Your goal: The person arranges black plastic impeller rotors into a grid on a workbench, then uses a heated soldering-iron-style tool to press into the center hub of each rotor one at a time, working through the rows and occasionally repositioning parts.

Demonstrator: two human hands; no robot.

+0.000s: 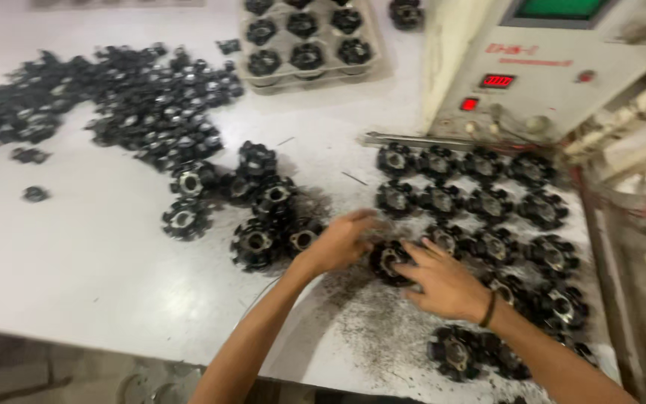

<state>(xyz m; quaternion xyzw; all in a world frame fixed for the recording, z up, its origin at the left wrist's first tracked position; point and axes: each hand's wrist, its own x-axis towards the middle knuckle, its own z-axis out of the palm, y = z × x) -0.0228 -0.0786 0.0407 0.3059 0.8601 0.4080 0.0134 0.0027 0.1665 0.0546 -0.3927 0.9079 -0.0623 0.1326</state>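
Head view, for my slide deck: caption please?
Both hands grip a black toothed part among others on a white table.

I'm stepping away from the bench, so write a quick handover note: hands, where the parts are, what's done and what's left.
Left hand and right hand both grip one black rotor at the table's front, over dark debris.
Done, apparently: rotors set in rows right of the hands, below the control box.
Left, apparently: loose cluster left of the hands, small-parts pile far left. A filled tray sits at the back.
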